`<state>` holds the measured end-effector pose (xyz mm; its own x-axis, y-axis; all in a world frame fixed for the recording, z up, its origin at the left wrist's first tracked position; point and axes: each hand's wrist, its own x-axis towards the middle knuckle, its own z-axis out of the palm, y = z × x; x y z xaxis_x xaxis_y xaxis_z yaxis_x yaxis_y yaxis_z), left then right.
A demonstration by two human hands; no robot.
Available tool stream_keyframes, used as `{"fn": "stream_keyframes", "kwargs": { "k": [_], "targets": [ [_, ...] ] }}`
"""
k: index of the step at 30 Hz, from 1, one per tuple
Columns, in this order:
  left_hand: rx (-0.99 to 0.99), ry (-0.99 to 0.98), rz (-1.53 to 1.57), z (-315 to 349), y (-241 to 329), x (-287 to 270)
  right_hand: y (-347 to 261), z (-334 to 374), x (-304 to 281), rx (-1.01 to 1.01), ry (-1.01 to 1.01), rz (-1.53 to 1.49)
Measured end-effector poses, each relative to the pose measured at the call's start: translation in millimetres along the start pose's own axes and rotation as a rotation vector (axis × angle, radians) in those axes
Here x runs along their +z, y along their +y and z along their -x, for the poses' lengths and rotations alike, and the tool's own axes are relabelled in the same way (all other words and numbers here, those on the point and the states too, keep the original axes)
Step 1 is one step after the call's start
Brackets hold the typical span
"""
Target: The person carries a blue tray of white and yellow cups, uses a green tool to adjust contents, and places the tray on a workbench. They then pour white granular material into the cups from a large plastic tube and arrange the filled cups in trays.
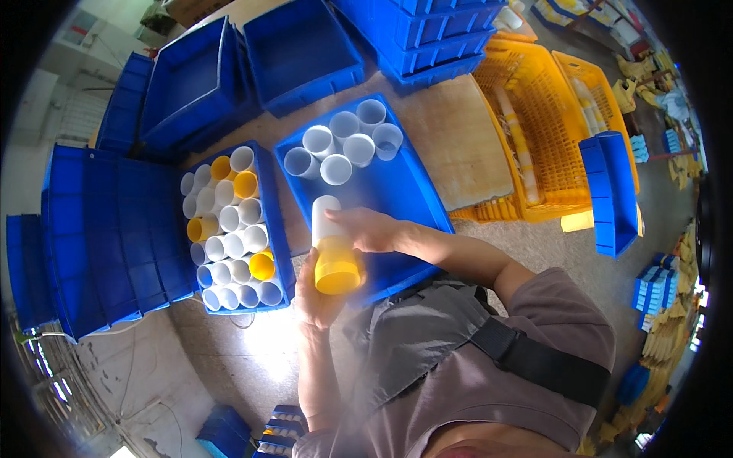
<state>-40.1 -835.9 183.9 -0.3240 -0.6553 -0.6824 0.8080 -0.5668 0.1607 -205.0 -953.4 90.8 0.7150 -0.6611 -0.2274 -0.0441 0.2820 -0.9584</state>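
Observation:
Between my hands is a tube, with a white cylinder [327, 214] at its far end and a wider yellow cylinder [337, 271] at its near end. My left hand [314, 296] is wrapped round the yellow part's left side. My right hand [368, 229] grips from the right, its fingers around the place where white meets yellow. I cannot tell whether the two are one piece. Beneath them lies a shallow blue tray [408, 206], where several white cups [336, 169] stand grouped at the far end.
Left of the tray, a blue crate [284, 263] is packed with rows of white and some yellow cups. Beyond stand empty-looking blue bins [301, 57] and a blue stack [439, 46]. Yellow baskets [519, 153] are at the right, and tall blue crates [114, 229] at the left.

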Motion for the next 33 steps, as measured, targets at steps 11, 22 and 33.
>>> {"fn": "stream_keyframes", "kwargs": {
  "k": [11, 22, 33],
  "targets": [
    [-0.133, -0.227, 0.066, 0, -20, 5, 7, 45, -22, -0.098, 0.056, 0.096],
    [-0.119, -0.197, -0.162, 7, -30, 9, 1, 57, 2, -0.019, 0.246, -0.610],
    [-0.055, 0.039, 0.110, -120, -14, -22, 26, 145, -37, 0.191, 0.417, -0.992]
  ]
}}
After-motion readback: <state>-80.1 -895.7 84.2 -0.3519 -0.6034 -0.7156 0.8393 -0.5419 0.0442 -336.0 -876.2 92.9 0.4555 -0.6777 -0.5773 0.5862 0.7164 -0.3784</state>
